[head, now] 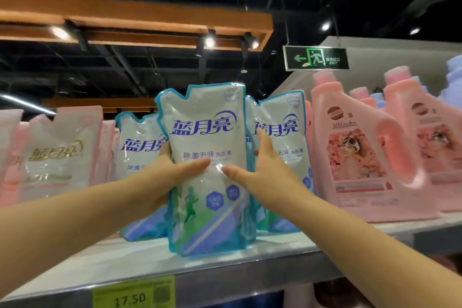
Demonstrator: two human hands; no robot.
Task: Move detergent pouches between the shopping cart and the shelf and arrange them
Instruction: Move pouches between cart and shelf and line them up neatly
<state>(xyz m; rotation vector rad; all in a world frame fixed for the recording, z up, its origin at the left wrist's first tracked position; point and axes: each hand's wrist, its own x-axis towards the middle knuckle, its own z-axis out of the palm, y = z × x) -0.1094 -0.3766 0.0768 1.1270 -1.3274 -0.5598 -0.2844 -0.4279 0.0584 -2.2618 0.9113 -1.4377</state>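
A white and blue detergent pouch [207, 132] stands upright at the front of the top shelf [225, 270]. My left hand [170, 177] grips its left edge, thumb across the front. My right hand [257, 172] holds its right edge, thumb on the front and fingers behind. Two matching blue pouches stand further back, one on the left [138, 157] and one on the right [285, 132]. The shopping cart is out of view.
Pink and white pouches [60, 152] stand on the shelf's left part. Large pink detergent jugs [357, 147] fill the right part. A yellow price tag [132, 294] reading 17.50 hangs on the shelf's front edge. A green exit sign [316, 58] hangs above.
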